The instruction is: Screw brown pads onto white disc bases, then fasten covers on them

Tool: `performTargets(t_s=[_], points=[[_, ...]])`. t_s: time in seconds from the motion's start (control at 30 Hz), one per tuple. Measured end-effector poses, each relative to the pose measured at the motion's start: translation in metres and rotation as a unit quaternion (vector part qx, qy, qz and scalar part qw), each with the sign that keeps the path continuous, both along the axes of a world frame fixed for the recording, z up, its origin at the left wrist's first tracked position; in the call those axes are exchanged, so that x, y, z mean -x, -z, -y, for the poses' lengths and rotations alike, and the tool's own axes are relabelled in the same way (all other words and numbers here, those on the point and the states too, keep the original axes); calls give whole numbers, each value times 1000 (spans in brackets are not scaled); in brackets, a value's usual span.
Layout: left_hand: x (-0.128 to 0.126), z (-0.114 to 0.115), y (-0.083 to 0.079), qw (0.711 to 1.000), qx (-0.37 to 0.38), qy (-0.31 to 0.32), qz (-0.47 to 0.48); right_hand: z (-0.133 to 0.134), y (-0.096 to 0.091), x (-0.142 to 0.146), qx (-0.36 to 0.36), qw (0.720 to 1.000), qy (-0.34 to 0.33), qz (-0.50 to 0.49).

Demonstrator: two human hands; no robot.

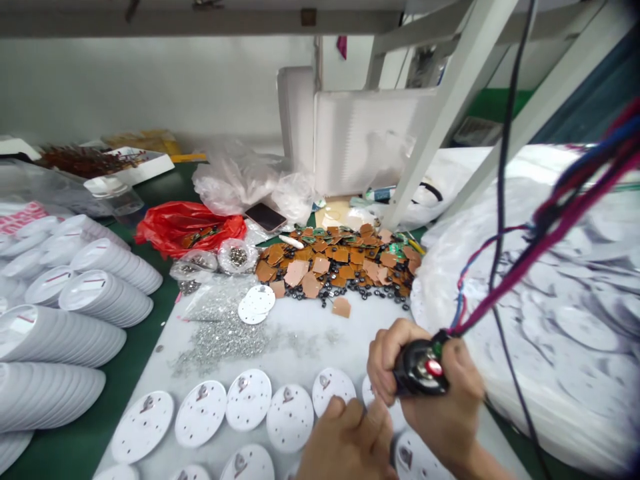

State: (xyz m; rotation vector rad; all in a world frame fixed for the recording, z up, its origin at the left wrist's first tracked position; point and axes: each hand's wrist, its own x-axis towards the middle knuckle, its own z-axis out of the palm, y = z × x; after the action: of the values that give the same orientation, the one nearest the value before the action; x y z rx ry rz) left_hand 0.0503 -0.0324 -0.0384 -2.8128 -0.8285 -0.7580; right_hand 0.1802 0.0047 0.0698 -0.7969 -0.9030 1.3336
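My right hand (440, 400) is wrapped round a black electric screwdriver (421, 367) with a red spot on its top end and wires leaving it. Below and left of it, my left hand (347, 440) has its fingers bent together over the white discs; whatever they hold is hidden. A round white disc (385, 400) lies partly behind both hands. Several more discs, such as one white disc (290, 418), lie in rows on the pale board (300, 353), each with small holes and a small metal part near its edge.
Loose screws (220, 343) spread over the board's left half. Brown board pieces (345, 267) and small black parts are heaped at the back. Stacked white covers (55, 333) stand left, beyond a red bag (190, 227). A large plastic bag (550, 320) fills the right; a cable (505, 133) hangs there.
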Motion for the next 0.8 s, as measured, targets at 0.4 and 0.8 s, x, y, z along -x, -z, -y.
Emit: performTargets(t_s=[0.4,0.8], points=[[-2,-2,2,998,-30,-4,50,2,19,3,-7,998,-45,46],[2,-3,5,998,-52,23,35,-35,-15,8,-70,994,85,-12]])
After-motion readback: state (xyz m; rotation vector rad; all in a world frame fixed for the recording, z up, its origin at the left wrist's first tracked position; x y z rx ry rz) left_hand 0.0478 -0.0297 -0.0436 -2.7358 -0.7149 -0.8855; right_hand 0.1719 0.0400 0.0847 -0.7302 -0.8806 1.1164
